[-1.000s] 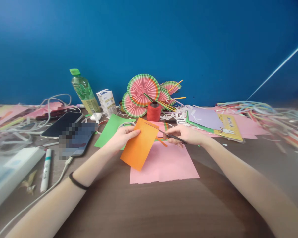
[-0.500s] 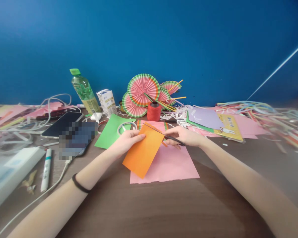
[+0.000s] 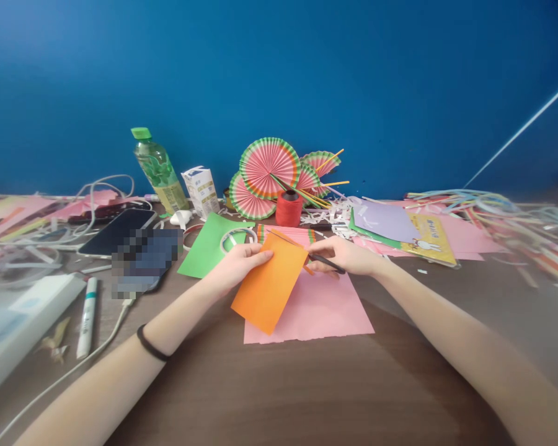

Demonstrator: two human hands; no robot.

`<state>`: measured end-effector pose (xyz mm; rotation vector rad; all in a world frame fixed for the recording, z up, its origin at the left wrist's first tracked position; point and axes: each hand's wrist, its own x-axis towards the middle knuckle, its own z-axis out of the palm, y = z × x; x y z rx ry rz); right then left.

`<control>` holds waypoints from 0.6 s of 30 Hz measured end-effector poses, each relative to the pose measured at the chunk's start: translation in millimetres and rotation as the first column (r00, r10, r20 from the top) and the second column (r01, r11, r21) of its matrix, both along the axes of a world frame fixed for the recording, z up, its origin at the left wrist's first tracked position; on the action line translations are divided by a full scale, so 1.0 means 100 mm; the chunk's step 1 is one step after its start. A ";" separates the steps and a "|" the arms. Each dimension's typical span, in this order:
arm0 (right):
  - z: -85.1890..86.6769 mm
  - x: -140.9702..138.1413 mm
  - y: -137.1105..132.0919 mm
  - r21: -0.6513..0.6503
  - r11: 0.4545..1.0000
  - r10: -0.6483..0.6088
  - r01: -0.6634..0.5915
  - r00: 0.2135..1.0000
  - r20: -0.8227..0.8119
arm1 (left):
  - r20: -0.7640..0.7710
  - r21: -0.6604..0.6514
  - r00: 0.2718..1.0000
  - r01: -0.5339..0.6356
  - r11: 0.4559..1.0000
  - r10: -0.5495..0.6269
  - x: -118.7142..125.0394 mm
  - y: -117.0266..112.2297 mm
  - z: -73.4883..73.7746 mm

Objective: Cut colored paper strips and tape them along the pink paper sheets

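Note:
My left hand [image 3: 242, 265] pinches the upper left edge of a sheet of orange paper [image 3: 270, 290], thumb on top. The sheet is tilted above a larger pink sheet [image 3: 325, 306] on the table. Black-handled scissors [image 3: 331, 265] are in my right hand [image 3: 341, 255], fingers wrapped round the handles. Their blades lie along the orange sheet's upper right edge, and a narrow orange strip shows just below them. Left of the hands lies green paper [image 3: 207, 248] with a roll of tape [image 3: 232, 238] on it. A pleated pink strip [image 3: 286, 235] is partly hidden behind the orange sheet.
Pleated round fans [image 3: 270, 167] and a red thread spool [image 3: 288, 209] stand at the back, beside a carton [image 3: 201, 191] and a green-capped bottle [image 3: 160, 176]. Two phones [image 3: 118, 232] and a marker [image 3: 87, 319] lie left. Lilac paper [image 3: 384, 221] and a yellow packet [image 3: 430, 238] lie right.
Almost nothing differs. The orange sheet's lower left corner has shifted very slightly to the right; both hands keep their hold.

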<state>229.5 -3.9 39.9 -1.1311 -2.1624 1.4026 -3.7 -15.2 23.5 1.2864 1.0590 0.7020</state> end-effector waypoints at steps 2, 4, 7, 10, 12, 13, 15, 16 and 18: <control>0.00 0.00 0.00 0.001 1.000 -0.004 0.004 1.000 0.000 | -0.003 -0.002 1.000 -0.003 1.000 0.003 0.00 0.00 0.00; -0.01 0.00 0.00 -0.001 1.000 -0.005 0.005 1.000 0.001 | -0.007 -0.009 1.000 -0.005 1.000 0.005 0.00 0.00 -0.01; -0.02 0.00 0.01 -0.003 1.000 -0.010 0.010 1.000 -0.004 | -0.007 -0.026 1.000 -0.015 1.000 0.014 0.00 0.00 0.00; -0.04 0.01 0.02 -0.006 1.000 -0.012 0.012 1.000 -0.006 | 0.010 -0.038 1.000 -0.017 0.999 0.017 0.00 0.00 -0.01; -0.04 0.02 0.02 -0.011 1.000 -0.007 0.007 1.000 -0.010 | 0.027 -0.046 1.000 -0.013 0.999 0.015 0.00 0.00 -0.02; -0.04 0.02 0.02 -0.014 1.000 -0.004 0.004 1.000 -0.015 | 0.034 -0.047 0.999 -0.013 0.999 0.014 0.00 0.00 -0.02; -0.04 0.02 0.02 -0.019 1.000 0.000 0.000 1.000 -0.021 | 0.042 -0.044 0.999 -0.015 0.999 0.017 0.00 0.00 -0.03; -0.03 0.02 0.02 -0.021 1.000 0.000 0.000 1.000 -0.021 | 0.042 -0.042 0.999 -0.017 0.999 0.019 0.00 0.00 -0.03; -0.03 0.02 0.02 -0.022 1.000 -0.001 0.000 1.000 -0.017 | 0.036 -0.042 0.999 -0.020 0.999 0.021 0.00 0.01 -0.02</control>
